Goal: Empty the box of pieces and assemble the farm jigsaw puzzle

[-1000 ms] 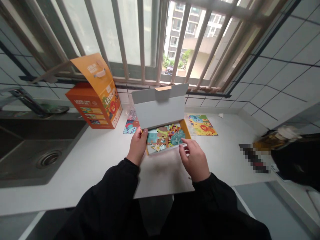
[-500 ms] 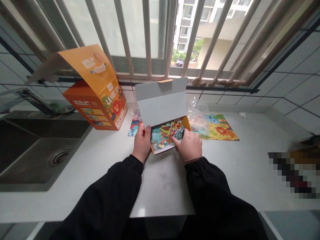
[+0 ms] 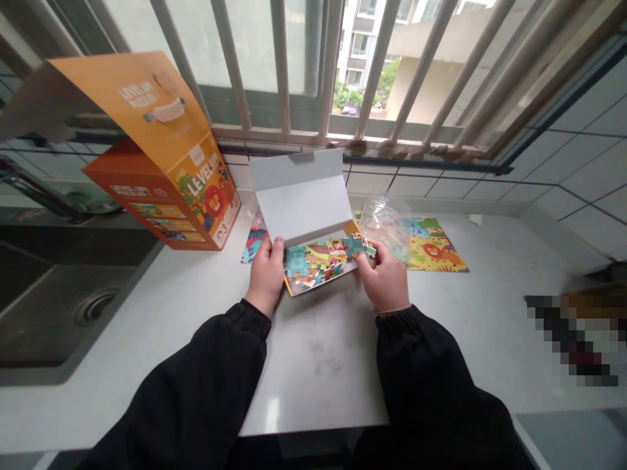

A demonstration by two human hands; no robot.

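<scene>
Barred window (image 3: 281,65) at twelve o'clock, tiled wall (image 3: 578,163) at two, steel sink (image 3: 59,307) at nine. What's on the desk (image 3: 313,391)?

An orange puzzle box (image 3: 161,209) stands at ten o'clock, its flap tilted up. A clear plastic bag (image 3: 386,225) and a printed lion sheet (image 3: 431,251) lie at one o'clock, and a pixelated object (image 3: 571,339) at three is too blurred to name.

And nearer the hands?

A shallow card tray (image 3: 318,285) sits at the middle of the desk, its grey lid (image 3: 301,196) standing open at twelve o'clock and jigsaw pieces (image 3: 318,258) heaped inside. The left hand (image 3: 266,274) has a firm grip on the tray's left edge, thumb over the rim.

How will the pieces handle?

I'd judge them light and stiff, card with thin tabs, best taken by their edges. Teal jigsaw pieces (image 3: 360,247) sit clenched in the grip of the right hand (image 3: 385,271), just above the tray's right corner.
</scene>
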